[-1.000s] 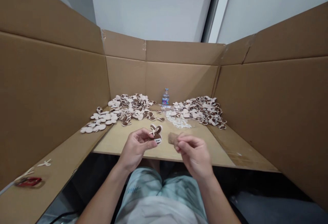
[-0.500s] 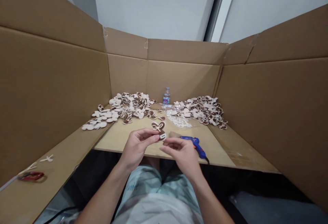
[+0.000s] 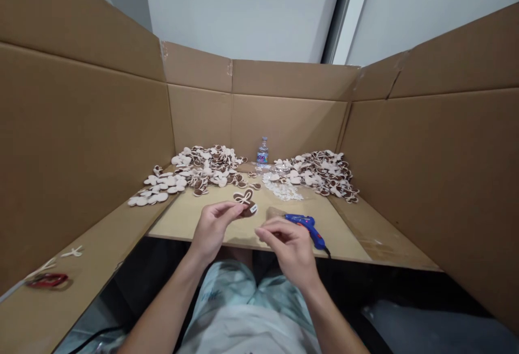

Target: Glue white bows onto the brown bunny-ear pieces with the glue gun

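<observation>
My left hand (image 3: 213, 232) pinches a brown and white bunny-shaped patch (image 3: 248, 202) between thumb and fingers. On the patch are a cream bow and a small white label with dark print. My right hand (image 3: 290, 246) is to the right of the patch and apart from it, thumb and fingertips pressed together. Whatever may be in that pinch is too small to make out. Just behind the right hand, a blue glue gun (image 3: 312, 229) lies on the board (image 3: 194, 216), near a brownish scrap (image 3: 274, 213).
Heaps of similar patches lie at the back left (image 3: 208, 167) and back right (image 3: 324, 173). Between them stand a water bottle (image 3: 263, 153) and scattered white pieces (image 3: 284, 187). Red-handled snips (image 3: 48, 280) and a cream bow (image 3: 73, 252) lie at left. Cardboard walls (image 3: 287, 121) enclose the board.
The patch in my left hand has moved slightly left and tilted. My right hand has come away from its lower edge, leaving a gap between them.
</observation>
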The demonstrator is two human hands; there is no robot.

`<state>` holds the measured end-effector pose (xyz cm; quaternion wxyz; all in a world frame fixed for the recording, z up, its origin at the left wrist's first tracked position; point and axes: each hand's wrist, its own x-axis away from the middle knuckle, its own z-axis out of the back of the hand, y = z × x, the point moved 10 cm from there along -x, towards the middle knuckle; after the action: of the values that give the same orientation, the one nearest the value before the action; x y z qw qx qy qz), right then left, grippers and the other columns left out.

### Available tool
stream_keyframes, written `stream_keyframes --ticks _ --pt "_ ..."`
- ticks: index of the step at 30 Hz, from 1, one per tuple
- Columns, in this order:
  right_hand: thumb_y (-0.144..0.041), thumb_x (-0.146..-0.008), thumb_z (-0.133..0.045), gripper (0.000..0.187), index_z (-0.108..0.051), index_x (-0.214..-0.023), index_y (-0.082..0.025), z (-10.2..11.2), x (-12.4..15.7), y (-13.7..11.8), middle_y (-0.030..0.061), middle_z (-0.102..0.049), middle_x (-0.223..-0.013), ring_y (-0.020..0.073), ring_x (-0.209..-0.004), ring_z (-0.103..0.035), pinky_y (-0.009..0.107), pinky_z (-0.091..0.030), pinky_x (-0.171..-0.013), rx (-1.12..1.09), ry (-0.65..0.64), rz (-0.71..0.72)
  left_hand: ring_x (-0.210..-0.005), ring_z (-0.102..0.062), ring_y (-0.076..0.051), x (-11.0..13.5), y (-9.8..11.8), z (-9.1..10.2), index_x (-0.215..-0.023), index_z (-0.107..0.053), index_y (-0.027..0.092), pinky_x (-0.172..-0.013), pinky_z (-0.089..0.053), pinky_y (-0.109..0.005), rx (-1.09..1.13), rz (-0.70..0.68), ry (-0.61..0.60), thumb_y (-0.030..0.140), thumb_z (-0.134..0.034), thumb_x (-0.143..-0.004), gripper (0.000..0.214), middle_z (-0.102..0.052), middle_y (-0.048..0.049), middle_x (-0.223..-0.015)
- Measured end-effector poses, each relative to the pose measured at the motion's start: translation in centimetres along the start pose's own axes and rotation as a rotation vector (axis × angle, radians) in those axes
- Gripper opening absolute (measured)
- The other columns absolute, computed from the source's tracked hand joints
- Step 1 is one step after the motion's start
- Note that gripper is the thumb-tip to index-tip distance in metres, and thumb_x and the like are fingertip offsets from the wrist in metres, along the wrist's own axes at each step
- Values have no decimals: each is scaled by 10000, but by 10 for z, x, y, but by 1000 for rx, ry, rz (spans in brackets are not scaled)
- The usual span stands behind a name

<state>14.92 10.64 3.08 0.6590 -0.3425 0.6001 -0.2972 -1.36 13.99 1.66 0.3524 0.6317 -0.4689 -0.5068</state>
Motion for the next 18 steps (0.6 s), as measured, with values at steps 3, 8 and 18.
stream_keyframes --ticks 3,8,18 --pt "-196 -788 -718 108 -754 -690 -224 28 7 -22 36 -684 -687 174 -666 -613 285 -471 -591 29 81 112 -832 -695 -202 -9 -7 15 -762 -757 139 -817 -522 -303 27 39 70 329 -767 -692 202 -767 -76 -822" --pt "-190 -799 -720 85 -765 -762 -252 106 21 -70 11 -632 -642 148 -627 -574 274 -451 -552 -158 355 390 -773 -682 -182 -24 -23 40 -750 -715 135 -716 -512 -274 7 119 129 340 -779 -658 233 -733 -60 -783" --pt "-221 -784 -722 131 -751 -658 -200 -4 0 13 36 -710 -666 155 -617 -637 262 -508 -567 8 -39 -11 -824 -628 -146 -7 32 53 -821 -706 176 -695 -471 -225 -57 11 124 286 -800 -660 217 -687 -23 -837"
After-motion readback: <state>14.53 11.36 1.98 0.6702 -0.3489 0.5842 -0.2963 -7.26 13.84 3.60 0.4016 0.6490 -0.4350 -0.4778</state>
